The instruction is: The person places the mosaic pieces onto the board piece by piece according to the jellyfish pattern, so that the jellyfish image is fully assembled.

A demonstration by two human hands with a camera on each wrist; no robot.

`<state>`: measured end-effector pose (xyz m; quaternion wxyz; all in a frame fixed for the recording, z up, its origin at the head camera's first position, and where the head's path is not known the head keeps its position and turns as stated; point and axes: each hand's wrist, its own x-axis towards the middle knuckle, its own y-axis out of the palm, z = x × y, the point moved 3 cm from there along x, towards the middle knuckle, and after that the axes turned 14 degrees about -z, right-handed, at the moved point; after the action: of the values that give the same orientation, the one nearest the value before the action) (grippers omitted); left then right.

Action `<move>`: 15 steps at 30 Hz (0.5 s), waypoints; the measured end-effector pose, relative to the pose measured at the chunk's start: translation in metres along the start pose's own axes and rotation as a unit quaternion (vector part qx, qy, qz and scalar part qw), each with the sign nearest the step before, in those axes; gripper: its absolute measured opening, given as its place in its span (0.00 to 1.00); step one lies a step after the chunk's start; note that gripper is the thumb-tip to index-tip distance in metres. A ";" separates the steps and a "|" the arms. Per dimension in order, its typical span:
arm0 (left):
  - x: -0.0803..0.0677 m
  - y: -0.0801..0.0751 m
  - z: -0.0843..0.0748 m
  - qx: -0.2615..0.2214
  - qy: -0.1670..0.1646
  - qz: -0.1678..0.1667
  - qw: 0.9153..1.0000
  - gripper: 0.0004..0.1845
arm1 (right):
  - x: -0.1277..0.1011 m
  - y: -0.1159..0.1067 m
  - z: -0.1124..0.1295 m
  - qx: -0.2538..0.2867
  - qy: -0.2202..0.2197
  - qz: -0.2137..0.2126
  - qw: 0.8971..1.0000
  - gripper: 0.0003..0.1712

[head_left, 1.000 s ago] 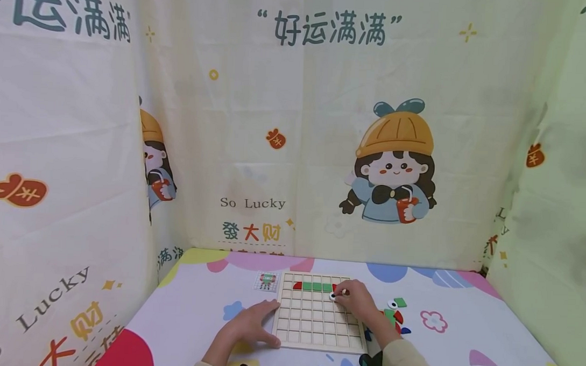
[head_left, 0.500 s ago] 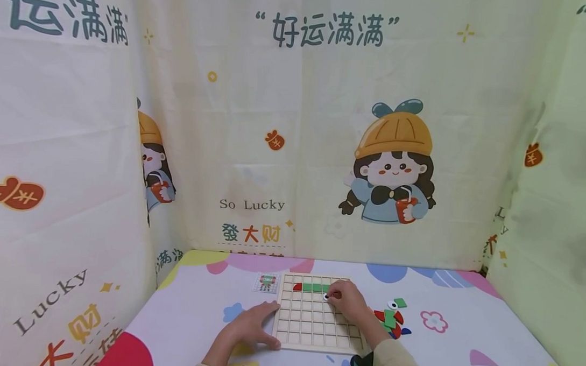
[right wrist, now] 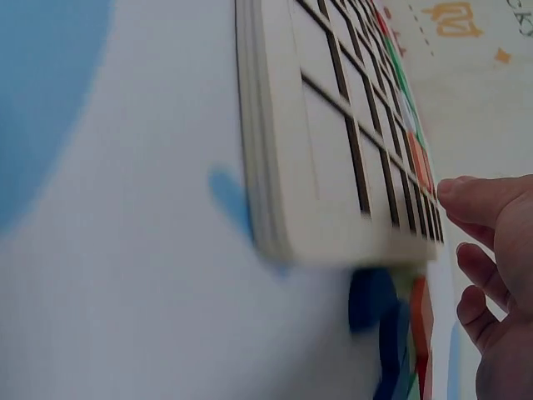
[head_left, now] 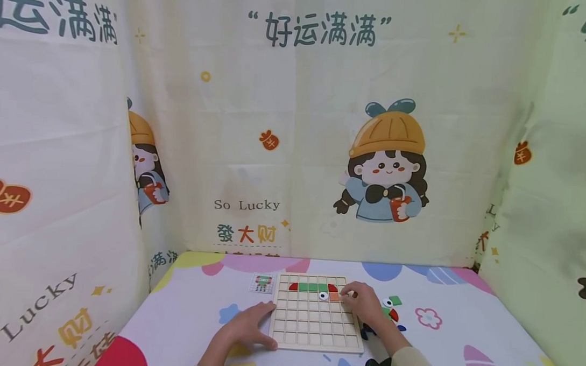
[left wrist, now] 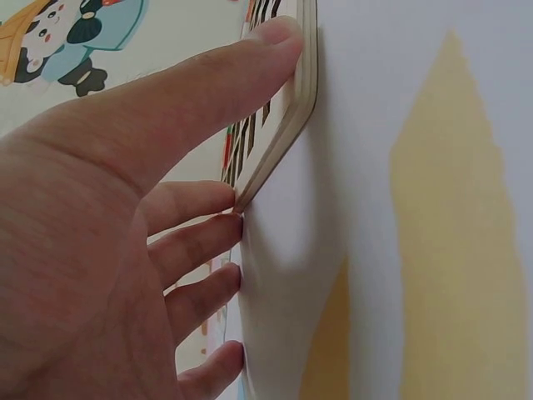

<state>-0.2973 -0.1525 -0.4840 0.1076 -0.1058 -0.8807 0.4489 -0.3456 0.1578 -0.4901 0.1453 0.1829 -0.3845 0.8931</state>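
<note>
A pale wooden grid board lies on the table. Across one of its upper rows runs a strip of green squares with a red rounded piece at either end. One row lower sit a round eye tile and an orange square. My left hand rests at the board's left side, fingers spread, its thumb on the near corner. My right hand hovers by the right edge, thumb and forefinger close together beside the orange square. Nothing shows between them.
Loose pieces lie right of the board: another eye tile, a green square, a red piece and blue pieces, partly hidden by the right arm. A small pattern card lies beyond the left hand. Printed cloth walls surround the table.
My right hand has drawn back to the right, uncovering the eye tile, the orange square and the right red end piece on the board. My left hand keeps its place.
</note>
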 end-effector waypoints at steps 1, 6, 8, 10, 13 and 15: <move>0.000 0.000 0.000 -0.002 -0.003 0.000 1.000 0.50 | 0.000 -0.003 -0.004 -0.006 0.006 -0.003 1.000 0.02; 0.000 -0.001 0.002 -0.005 -0.001 -0.004 1.000 0.50 | 0.002 -0.025 -0.023 -0.023 0.042 -0.003 0.999 0.05; 0.001 0.000 0.002 -0.007 -0.001 -0.003 1.000 0.49 | 0.001 -0.035 -0.031 -0.034 0.050 0.000 0.998 0.06; 0.001 0.001 0.002 -0.006 -0.004 -0.002 1.000 0.49 | 0.000 -0.045 -0.038 -0.044 0.049 0.000 0.998 0.06; 0.000 0.002 0.002 0.002 -0.003 -0.005 1.000 0.49 | -0.004 -0.056 -0.049 -0.057 0.050 0.002 0.997 0.08; -0.001 0.002 0.003 0.008 -0.006 -0.008 1.000 0.50 | -0.005 -0.062 -0.055 -0.058 0.048 0.003 0.997 0.10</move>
<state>-0.2971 -0.1535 -0.4874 0.1069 -0.0954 -0.8786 0.4557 -0.3282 0.2388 -0.4878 0.1712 0.1295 -0.4288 0.8775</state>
